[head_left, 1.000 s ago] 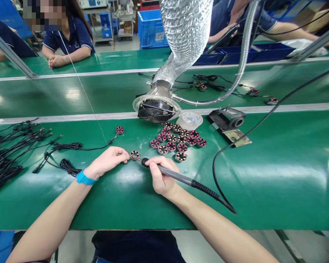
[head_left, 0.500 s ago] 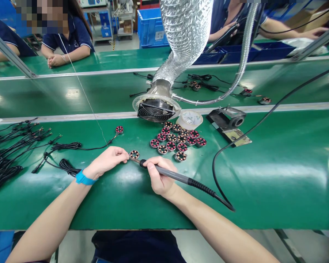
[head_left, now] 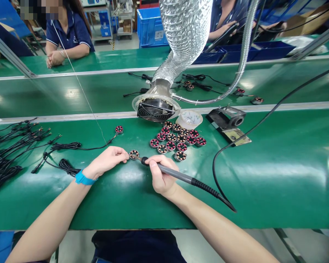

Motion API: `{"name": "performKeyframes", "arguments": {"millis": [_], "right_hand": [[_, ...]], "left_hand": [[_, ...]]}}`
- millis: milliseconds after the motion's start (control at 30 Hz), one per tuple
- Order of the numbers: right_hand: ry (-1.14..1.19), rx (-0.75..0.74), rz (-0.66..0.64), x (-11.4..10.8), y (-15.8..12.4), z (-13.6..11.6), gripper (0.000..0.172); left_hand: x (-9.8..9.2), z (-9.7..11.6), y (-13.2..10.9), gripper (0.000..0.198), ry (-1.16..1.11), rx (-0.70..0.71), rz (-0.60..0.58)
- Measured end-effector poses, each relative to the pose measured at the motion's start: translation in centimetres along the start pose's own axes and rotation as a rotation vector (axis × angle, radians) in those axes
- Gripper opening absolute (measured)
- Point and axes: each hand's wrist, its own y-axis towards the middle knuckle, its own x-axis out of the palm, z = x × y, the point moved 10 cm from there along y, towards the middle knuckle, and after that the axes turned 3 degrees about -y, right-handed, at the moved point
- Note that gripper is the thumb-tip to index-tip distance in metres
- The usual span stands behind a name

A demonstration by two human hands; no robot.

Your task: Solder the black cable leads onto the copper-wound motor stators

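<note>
My right hand (head_left: 162, 176) grips a grey soldering iron (head_left: 178, 176) like a pen, its tip touching a small round wound stator (head_left: 134, 154) on the green table (head_left: 263, 175). My left hand (head_left: 109, 160), with a blue wrist strap (head_left: 83, 178), pinches at the stator's left edge; a thin solder wire (head_left: 79, 84) runs up from there. Several more stators (head_left: 178, 140) lie in a cluster just beyond my right hand.
A fume extractor fan (head_left: 155, 108) on a silver duct hangs behind the cluster, with a white tin (head_left: 189, 119) and an iron stand (head_left: 228, 123) to its right. Black cables (head_left: 13, 149) lie at the left. Other people sit across the conveyor.
The iron tip pulled back slightly, then returned to the stator. Parts and cables on the far conveyor belt drifted left. My left hand stayed put.
</note>
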Motion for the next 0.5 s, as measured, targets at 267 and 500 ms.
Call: {"name": "performKeyframes", "arguments": {"millis": [267,500], "right_hand": [[-0.027,0.013,-0.062,0.9,0.5,0.2,0.016],[-0.076,0.007,-0.151,3.0,0.4,1.2,0.016]], "left_hand": [[0.0,0.1,0.1,0.024,0.002,0.042,-0.008],[0.0,-0.3,0.2,0.024,-0.001,0.041,-0.002]]}}
